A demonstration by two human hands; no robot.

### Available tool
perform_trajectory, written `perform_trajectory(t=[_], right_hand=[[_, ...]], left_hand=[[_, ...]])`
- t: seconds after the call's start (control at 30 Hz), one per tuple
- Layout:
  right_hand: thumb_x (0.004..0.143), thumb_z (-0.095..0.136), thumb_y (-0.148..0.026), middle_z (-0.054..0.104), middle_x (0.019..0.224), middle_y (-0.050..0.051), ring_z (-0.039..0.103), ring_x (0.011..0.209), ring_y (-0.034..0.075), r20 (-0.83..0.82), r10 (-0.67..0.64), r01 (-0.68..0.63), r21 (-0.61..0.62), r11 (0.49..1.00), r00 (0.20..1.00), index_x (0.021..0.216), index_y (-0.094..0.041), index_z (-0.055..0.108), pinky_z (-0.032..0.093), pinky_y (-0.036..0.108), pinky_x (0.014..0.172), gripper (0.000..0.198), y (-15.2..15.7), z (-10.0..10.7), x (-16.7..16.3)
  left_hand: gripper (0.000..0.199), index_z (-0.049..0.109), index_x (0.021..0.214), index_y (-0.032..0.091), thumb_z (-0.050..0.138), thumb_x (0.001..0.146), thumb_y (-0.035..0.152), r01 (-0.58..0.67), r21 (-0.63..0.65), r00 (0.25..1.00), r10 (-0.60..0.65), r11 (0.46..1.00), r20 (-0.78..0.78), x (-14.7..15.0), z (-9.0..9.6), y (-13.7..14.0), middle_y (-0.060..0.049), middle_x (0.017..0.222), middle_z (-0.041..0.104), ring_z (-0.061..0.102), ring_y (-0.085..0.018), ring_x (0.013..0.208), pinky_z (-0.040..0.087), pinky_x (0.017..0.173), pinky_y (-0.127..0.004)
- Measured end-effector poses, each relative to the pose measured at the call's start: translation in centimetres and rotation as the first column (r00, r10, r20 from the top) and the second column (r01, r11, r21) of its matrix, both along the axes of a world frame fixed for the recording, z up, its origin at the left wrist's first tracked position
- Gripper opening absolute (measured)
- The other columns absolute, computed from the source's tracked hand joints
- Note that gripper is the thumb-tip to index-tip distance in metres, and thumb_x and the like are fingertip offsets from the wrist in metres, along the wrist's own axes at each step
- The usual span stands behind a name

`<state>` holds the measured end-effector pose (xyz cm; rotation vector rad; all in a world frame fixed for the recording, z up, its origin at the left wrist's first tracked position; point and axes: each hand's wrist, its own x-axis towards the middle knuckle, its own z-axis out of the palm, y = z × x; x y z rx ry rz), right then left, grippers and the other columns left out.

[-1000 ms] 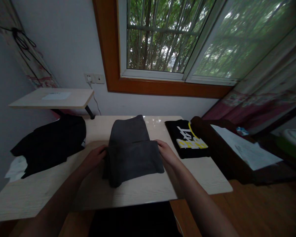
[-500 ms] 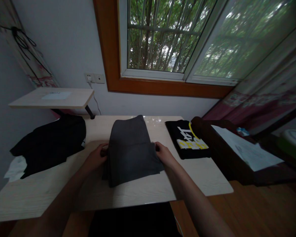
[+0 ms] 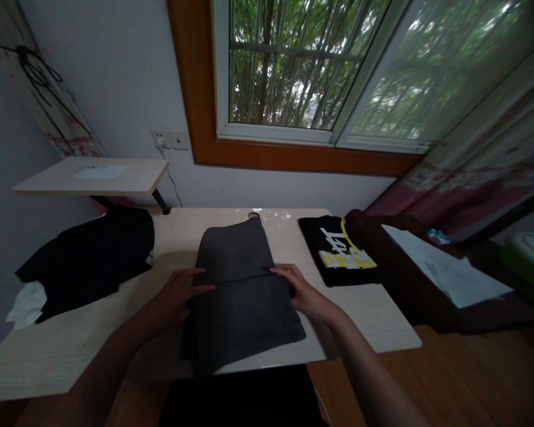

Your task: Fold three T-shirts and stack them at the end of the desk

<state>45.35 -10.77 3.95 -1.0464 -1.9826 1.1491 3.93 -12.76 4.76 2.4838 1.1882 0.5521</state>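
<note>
A dark grey folded garment (image 3: 235,323) lies on the pale wooden table in front of me, with a crease running across its middle. Whether it is trousers or something else cannot be made out. My left hand (image 3: 173,296) rests at its left edge, finger and thumb spread apart over the cloth. On the opposite edge, my right hand (image 3: 302,290) has its fingertips closed on the cloth near the right end of the crease; its thumb is partly hidden. The garment's near edge reaches the table's front edge.
A rumpled black garment (image 3: 93,255) with a white piece lies at left, below a raised shelf (image 3: 93,185). To the right is a folded black shirt (image 3: 311,243) with white and yellow print. Beyond it, a sheet of paper (image 3: 436,267) lies on a dark brown surface.
The grey garment has shifted toward me, its lower part now reaching farther down. My left fingers have spread over the cloth, and my right hand has moved slightly along the right edge.
</note>
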Motion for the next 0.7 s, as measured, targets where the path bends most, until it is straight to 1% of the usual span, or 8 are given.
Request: perform_trajectory(t=[0.07, 0.13, 0.27, 0.33, 0.4, 0.5, 0.6, 0.7], right_hand=[[0.088, 0.074, -0.032, 0.033, 0.156, 0.007, 0.035, 0.146, 0.028, 0.053, 0.049, -0.053, 0.09, 0.994, 0.997, 0.135, -0.036, 0.063, 0.033, 0.048, 0.121, 0.049, -0.1, 0.5, 0.1], [0.09, 0.072, -0.035, 0.034, 0.159, 0.004, 0.036, 0.145, 0.03, 0.072, 0.099, -0.107, 0.122, 0.987, 0.992, 0.118, -0.036, 0.075, 0.032, 0.051, 0.121, 0.028, 0.0, 0.9, 0.1], [0.089, 0.073, -0.043, 0.065, 0.133, 0.005, 0.049, 0.135, 0.029, -0.007, 0.166, -0.165, 0.07, 0.984, 0.986, 0.098, -0.033, 0.082, 0.034, 0.051, 0.117, 0.016, 0.8, 1.2, -0.2], [0.088, 0.072, -0.046, 0.074, 0.115, 0.007, 0.058, 0.123, 0.029, -0.097, 0.091, -0.094, -0.026, 0.995, 0.991, 0.099, -0.029, 0.081, 0.041, 0.05, 0.111, 0.022, 1.5, 1.0, -0.7], [0.085, 0.072, -0.049, 0.075, 0.101, 0.007, 0.066, 0.104, 0.028, -0.188, -0.095, 0.069, -0.141, 0.988, 0.978, 0.098, -0.023, 0.079, 0.051, 0.046, 0.097, 0.03, 2.6, 0.7, -1.5], [0.081, 0.071, -0.053, 0.074, 0.09, 0.007, 0.066, 0.09, 0.026, -0.233, -0.393, 0.354, -0.193, 0.915, 0.89, 0.093, -0.018, 0.074, 0.054, 0.038, 0.082, 0.037, 4.6, -0.1, -3.0], [0.083, 0.065, -0.057, 0.071, 0.085, 0.004, 0.065, 0.083, 0.023, -0.186, -0.535, 0.499, -0.21, 0.841, 0.824, 0.103, -0.019, 0.069, 0.052, 0.033, 0.074, 0.042, 6.4, -0.9, -4.1], [0.082, 0.067, -0.055, 0.067, 0.08, 0.0, 0.064, 0.075, 0.02, -0.072, -0.537, 0.516, -0.195, 0.834, 0.841, 0.123, -0.022, 0.06, 0.05, 0.029, 0.068, 0.053, 6.9, -1.7, -4.3]], left_hand=[[0.084, 0.059, 0.136, 0.046, 0.052, 0.07, -0.007, 0.109, 0.03, 0.993, -0.108, 0.994, -0.039, 0.3, 0.4, -0.2, -0.001, 0.158, 0.037, 0.032, -0.033, 0.146, 0.038, 0.114, -0.058], [0.081, 0.062, 0.133, 0.045, 0.055, 0.07, -0.006, 0.203, 0.011, 0.979, -0.202, 0.979, -0.027, 0.6, 0.9, -0.4, 0.001, 0.156, 0.043, 0.028, -0.032, 0.149, 0.037, 0.116, -0.057], [0.056, 0.069, 0.126, 0.037, 0.059, 0.08, 0.006, 0.248, -0.062, 0.961, -0.238, 0.967, 0.14, 1.2, 1.0, 0.0, -0.003, 0.134, 0.066, 0.046, -0.027, 0.138, 0.042, 0.112, -0.05], [0.041, 0.073, 0.121, 0.031, 0.056, 0.086, 0.016, 0.147, -0.158, 0.962, -0.104, 0.976, 0.253, 1.4, 0.7, 0.7, -0.005, 0.122, 0.072, 0.061, -0.026, 0.121, 0.048, 0.104, -0.044], [0.031, 0.076, 0.11, 0.023, 0.054, 0.089, 0.028, -0.073, -0.296, 0.933, 0.171, 0.952, 0.318, 1.7, 0.5, 1.9, -0.006, 0.108, 0.077, 0.069, -0.027, 0.103, 0.053, 0.093, -0.041], [0.04, 0.076, 0.101, 0.017, 0.051, 0.09, 0.047, -0.395, -0.459, 0.745, 0.57, 0.796, 0.347, 2.2, 0.1, 4.4, -0.007, 0.101, 0.078, 0.07, -0.031, 0.098, 0.054, 0.089, -0.041], [0.047, 0.07, 0.113, 0.017, 0.053, 0.089, 0.054, -0.482, -0.494, 0.646, 0.674, 0.724, 0.357, 2.5, -0.7, 6.6, -0.01, 0.109, 0.075, 0.069, -0.029, 0.103, 0.052, 0.093, -0.04], [0.062, 0.055, 0.134, 0.016, 0.06, 0.084, 0.052, -0.534, -0.459, 0.648, 0.692, 0.71, 0.318, 2.3, -1.8, 7.4, -0.01, 0.1, 0.074, 0.071, -0.026, 0.091, 0.053, 0.086, -0.04]])
